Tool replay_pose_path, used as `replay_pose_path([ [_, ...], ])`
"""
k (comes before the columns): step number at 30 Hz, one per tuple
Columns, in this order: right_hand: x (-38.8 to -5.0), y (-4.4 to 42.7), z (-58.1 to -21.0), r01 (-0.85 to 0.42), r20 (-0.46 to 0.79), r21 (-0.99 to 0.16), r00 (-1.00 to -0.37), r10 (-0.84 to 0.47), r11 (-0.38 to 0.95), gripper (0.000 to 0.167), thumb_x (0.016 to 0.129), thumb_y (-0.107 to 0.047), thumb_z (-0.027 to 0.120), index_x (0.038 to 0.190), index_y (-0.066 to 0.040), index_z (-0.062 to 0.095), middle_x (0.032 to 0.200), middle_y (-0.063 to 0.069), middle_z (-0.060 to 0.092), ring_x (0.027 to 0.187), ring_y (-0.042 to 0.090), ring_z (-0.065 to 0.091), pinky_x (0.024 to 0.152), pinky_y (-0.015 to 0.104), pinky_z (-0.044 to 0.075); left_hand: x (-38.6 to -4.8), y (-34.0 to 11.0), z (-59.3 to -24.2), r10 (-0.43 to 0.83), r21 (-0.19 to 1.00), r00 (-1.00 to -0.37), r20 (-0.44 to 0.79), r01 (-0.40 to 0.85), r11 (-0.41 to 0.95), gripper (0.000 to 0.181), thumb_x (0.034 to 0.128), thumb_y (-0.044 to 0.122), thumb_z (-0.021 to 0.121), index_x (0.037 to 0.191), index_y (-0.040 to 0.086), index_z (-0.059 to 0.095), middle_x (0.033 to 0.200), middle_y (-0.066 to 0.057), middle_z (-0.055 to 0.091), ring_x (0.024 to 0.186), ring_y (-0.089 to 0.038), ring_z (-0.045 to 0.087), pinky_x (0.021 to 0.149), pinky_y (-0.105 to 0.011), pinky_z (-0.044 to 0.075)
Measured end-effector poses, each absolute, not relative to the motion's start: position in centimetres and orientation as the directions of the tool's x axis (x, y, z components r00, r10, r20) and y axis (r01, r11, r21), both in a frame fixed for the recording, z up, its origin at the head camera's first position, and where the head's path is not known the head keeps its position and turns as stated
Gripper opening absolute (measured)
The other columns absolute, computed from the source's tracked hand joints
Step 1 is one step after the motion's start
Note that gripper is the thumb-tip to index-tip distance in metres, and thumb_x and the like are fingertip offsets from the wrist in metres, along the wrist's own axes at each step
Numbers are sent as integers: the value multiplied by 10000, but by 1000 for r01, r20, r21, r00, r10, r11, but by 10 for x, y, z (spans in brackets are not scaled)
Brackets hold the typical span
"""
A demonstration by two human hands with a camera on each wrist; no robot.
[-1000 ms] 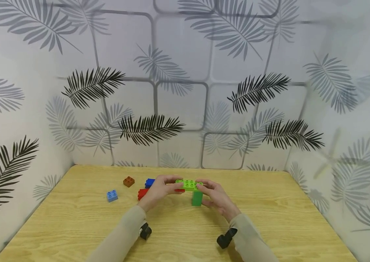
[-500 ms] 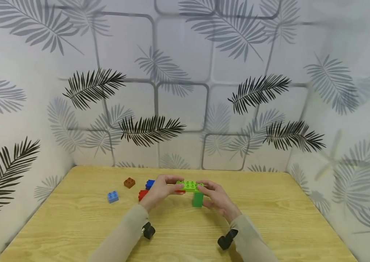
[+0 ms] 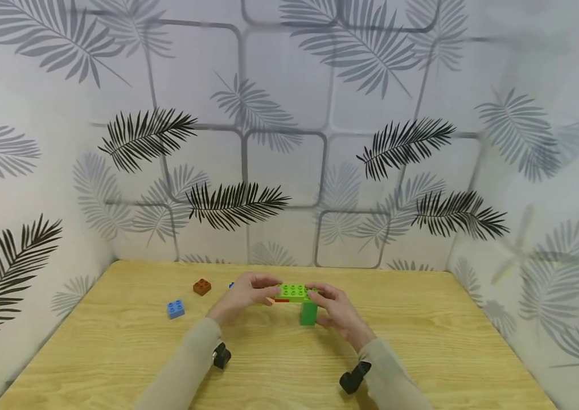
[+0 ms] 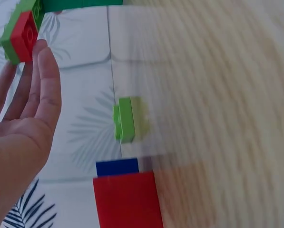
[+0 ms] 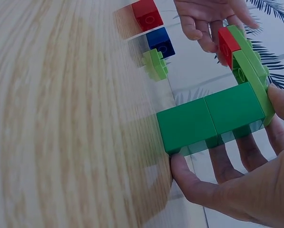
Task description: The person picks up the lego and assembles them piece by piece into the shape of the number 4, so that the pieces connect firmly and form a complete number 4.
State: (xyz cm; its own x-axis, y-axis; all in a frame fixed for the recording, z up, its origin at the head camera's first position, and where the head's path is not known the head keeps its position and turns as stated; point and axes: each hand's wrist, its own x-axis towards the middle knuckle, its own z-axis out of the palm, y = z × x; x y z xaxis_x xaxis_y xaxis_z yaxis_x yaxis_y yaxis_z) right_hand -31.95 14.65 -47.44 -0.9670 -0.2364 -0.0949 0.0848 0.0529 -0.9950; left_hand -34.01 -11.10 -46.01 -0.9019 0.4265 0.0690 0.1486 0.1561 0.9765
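A lime-green toy brick (image 3: 291,292) lies across the top of two stacked dark green bricks (image 5: 208,121), overhanging to the left. Under its overhanging end sits a small red brick (image 5: 227,45). My right hand (image 3: 343,313) grips this stack, thumb against the lime brick and fingers along the green bricks. At the overhanging end is my left hand (image 3: 240,297). Its fingers are fairly straight and spread beside the red brick in the left wrist view; whether they touch it I cannot tell.
A loose lime brick (image 4: 126,118), a blue brick (image 4: 117,167) and a large red brick (image 4: 127,199) lie beyond the left hand. Further left on the wooden table (image 3: 115,353) are a brown-orange brick (image 3: 202,286) and a light blue brick (image 3: 175,308). A patterned backdrop (image 3: 289,239) stands behind.
My left hand has eased slightly to the left, off its grip on the lime brick's end, and now covers the loose red brick in the head view. The right hand keeps its hold.
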Motion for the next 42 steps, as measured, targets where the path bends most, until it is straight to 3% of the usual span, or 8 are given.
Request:
replay_pose_path([
  [3, -320, 146, -473, 82, -92, -995, -969, -228, 52, 397, 969, -326, 623, 1323, -148, 610, 1306, 73, 544, 1119, 180, 535, 836, 437, 552, -346, -119, -461, 362, 966, -928, 93, 172, 193, 368, 961, 320, 638, 1227, 67, 662, 1171, -173, 676, 1036, -305, 664, 871, -447, 560],
  [6, -319, 146, -472, 70, -81, -996, -972, -222, 57, 410, 975, -330, 613, 1336, -136, 601, 1282, 71, 546, 1098, 169, 535, 831, 434, 552, -349, -124, -462, 292, 926, -947, 134, 224, 303, 251, 972, 185, 624, 1178, 54, 683, 1166, -200, 677, 1035, -320, 663, 832, -429, 569],
  [10, -320, 149, -471, 64, -76, -996, -972, -222, 58, 439, 963, -339, 628, 1348, -130, 593, 1248, 50, 550, 1062, 151, 525, 806, 405, 548, -353, -126, -464, 276, 800, -945, 174, 299, 520, 243, 925, 35, 646, 1162, 53, 694, 1148, -123, 691, 1049, -261, 646, 847, -392, 551],
  [15, -320, 152, -472, 68, -81, -996, -967, -240, 61, 462, 946, -348, 649, 1354, -139, 588, 1204, 41, 549, 1053, 153, 515, 789, 382, 539, -355, -124, -466, 326, 667, -934, 146, 336, 665, 305, 888, 5, 672, 1186, 65, 692, 1182, -63, 672, 1141, -276, 587, 944, -461, 500],
  [22, -319, 152, -473, 83, -102, -993, -960, -262, 83, 465, 962, -332, 632, 1382, -144, 562, 1158, 8, 541, 1047, 155, 500, 821, 402, 541, -359, -123, -468, 311, 634, -945, 98, 300, 713, 349, 839, 11, 710, 1176, 106, 713, 1240, -66, 660, 1232, -320, 550, 948, -493, 493],
  [29, -319, 152, -471, 84, -102, -993, -958, -269, 80, 466, 958, -324, 640, 1382, -146, 563, 1215, 37, 522, 1093, 172, 477, 841, 430, 545, -363, -126, -470, 326, 568, -943, 73, 308, 763, 375, 798, 15, 765, 1151, 135, 728, 1198, -54, 671, 1172, -293, 576, 989, -505, 467],
  [34, -321, 153, -472, 84, -104, -993, -957, -272, 84, 459, 953, -335, 644, 1371, -160, 574, 1327, 81, 499, 1173, 206, 473, 851, 431, 545, -363, -127, -470, 356, 509, -931, 82, 346, 788, 403, 748, -15, 760, 1124, 127, 740, 1169, -54, 690, 1136, -283, 598, 1075, -568, 338],
  [42, -321, 152, -473, 89, -106, -993, -958, -267, 75, 508, 941, -345, 658, 1391, -133, 554, 1259, 61, 538, 1084, 164, 514, 809, 395, 551, -362, -124, -473, 396, 457, -913, 99, 395, 797, 352, 745, -54, 768, 1054, 115, 758, 1090, -49, 733, 1084, -273, 647, 1057, -549, 306],
])
